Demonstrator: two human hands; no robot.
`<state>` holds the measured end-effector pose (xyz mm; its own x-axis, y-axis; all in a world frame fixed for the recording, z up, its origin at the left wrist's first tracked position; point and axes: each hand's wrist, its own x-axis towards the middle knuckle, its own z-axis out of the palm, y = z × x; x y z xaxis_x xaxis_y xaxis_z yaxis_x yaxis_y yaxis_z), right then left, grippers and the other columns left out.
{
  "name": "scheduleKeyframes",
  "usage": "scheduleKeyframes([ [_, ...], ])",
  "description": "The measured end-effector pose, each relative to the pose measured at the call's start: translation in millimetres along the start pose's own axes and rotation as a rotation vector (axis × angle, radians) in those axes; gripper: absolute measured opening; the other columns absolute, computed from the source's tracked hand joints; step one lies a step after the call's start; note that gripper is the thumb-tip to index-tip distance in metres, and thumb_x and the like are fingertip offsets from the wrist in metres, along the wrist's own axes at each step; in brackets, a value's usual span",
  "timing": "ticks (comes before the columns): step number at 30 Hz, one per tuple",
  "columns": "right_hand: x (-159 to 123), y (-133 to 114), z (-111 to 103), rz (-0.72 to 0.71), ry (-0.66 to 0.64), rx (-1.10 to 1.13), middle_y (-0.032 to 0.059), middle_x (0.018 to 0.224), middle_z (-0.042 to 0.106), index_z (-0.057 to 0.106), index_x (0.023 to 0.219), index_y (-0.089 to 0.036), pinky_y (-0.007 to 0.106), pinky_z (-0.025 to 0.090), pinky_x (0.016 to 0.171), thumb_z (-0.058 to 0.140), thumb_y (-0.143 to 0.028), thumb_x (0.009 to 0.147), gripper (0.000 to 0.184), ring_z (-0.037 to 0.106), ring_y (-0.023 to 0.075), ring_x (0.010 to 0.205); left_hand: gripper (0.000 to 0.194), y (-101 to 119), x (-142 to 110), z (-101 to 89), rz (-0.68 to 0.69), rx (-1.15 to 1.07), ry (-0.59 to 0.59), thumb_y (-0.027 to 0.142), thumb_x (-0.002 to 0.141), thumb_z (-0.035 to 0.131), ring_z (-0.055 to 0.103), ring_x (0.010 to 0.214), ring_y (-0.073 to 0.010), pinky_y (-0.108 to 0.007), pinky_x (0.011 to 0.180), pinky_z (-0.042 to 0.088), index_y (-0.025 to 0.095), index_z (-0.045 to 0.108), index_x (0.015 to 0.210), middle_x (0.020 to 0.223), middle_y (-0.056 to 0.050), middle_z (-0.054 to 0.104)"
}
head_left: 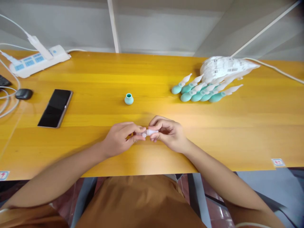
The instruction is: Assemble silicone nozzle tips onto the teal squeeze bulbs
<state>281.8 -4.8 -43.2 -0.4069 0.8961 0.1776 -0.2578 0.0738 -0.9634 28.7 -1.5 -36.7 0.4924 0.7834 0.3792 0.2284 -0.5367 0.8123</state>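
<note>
Between my hands is a small translucent whitish nozzle (148, 132), held level just above the table near its front. My left hand (120, 137) pinches its left part between thumb and fingers. At the other end, the fingertips and thumb of my right hand (170, 133) close on the tapered part. My fingers cover much of the piece, so I cannot tell whether it is one part or two joined. Beyond my hands a teal rubber bulb (129, 99) stands upright with its open neck up. Several teal bulb syringes (186, 96) with whitish tips lie grouped at the right.
A white plastic bag (217, 68) rests behind the syringes. At the left lie a phone (55, 108), a black mouse (24, 94) and a power strip (39, 61) with plugs and white cables. A grey partition (161, 30) rises along the table's back edge.
</note>
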Motion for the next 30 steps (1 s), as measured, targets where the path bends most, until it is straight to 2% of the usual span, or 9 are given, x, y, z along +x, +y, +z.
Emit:
scheduleKeyframes([
  [6, 3, 0, 4, 0.057, -0.029, 0.051, 0.0027, 0.100, 0.077, 0.080, 0.114, -0.021, 0.024, 0.067, 0.068, 0.094, -0.032, 0.096, 0.025, 0.076, 0.0113, 0.078, 0.026, -2, 4, -4.0, -0.019, 0.029, -0.003, 0.051, 0.105, 0.081, 0.074, 0.074, -0.0201, -0.034, 0.072, 0.057, 0.026, 0.078, 0.097, 0.097, -0.006, 0.087],
  [12, 6, 7, 0, 0.018, 0.002, -0.080, 0.0025, 0.102, 0.077, 0.078, 0.118, -0.024, 0.023, 0.066, 0.072, 0.092, -0.033, 0.097, 0.027, 0.077, 0.0138, 0.087, 0.014, -9, 8, -9.0, 0.104, 0.140, -0.028, 0.036, 0.106, 0.082, 0.080, 0.088, -0.0199, -0.031, 0.079, 0.059, 0.025, 0.074, 0.101, 0.104, -0.005, 0.088],
  [16, 6, 5, -4, -0.048, 0.026, -0.306, 0.0058, 0.105, 0.074, 0.081, 0.113, -0.025, 0.028, 0.067, 0.078, 0.090, -0.038, 0.099, 0.022, 0.075, 0.0177, 0.094, 0.009, -10, 8, -10.1, 0.211, 0.234, -0.023, 0.029, 0.110, 0.077, 0.081, 0.089, -0.0171, -0.028, 0.078, 0.061, 0.023, 0.071, 0.108, 0.106, -0.004, 0.087],
  [20, 7, 1, -7, -0.068, -0.014, -0.326, 0.0066, 0.108, 0.074, 0.082, 0.115, -0.027, 0.030, 0.067, 0.076, 0.088, -0.036, 0.100, 0.019, 0.075, 0.0189, 0.095, 0.005, -8, 7, -9.1, 0.277, 0.319, 0.003, 0.024, 0.111, 0.075, 0.081, 0.089, -0.0157, -0.026, 0.077, 0.062, 0.022, 0.071, 0.113, 0.108, -0.004, 0.088],
  [24, 8, 3, -10, -0.098, -0.015, -0.322, 0.0044, 0.100, 0.076, 0.084, 0.107, -0.026, 0.030, 0.060, 0.072, 0.091, -0.037, 0.098, 0.015, 0.073, 0.0173, 0.086, 0.011, -9, 5, -8.3, 0.261, 0.325, 0.004, 0.030, 0.111, 0.076, 0.084, 0.089, -0.0173, -0.028, 0.080, 0.064, 0.023, 0.074, 0.119, 0.109, -0.004, 0.089],
  [30, 9, 7, -12, -0.088, -0.003, -0.281, 0.0037, 0.095, 0.075, 0.084, 0.097, -0.025, 0.033, 0.058, 0.075, 0.094, -0.042, 0.095, 0.020, 0.073, 0.0177, 0.083, 0.016, -10, 2, -6.1, 0.190, 0.238, 0.012, 0.039, 0.109, 0.079, 0.085, 0.087, -0.0194, -0.029, 0.079, 0.064, 0.024, 0.078, 0.114, 0.109, -0.005, 0.089],
])
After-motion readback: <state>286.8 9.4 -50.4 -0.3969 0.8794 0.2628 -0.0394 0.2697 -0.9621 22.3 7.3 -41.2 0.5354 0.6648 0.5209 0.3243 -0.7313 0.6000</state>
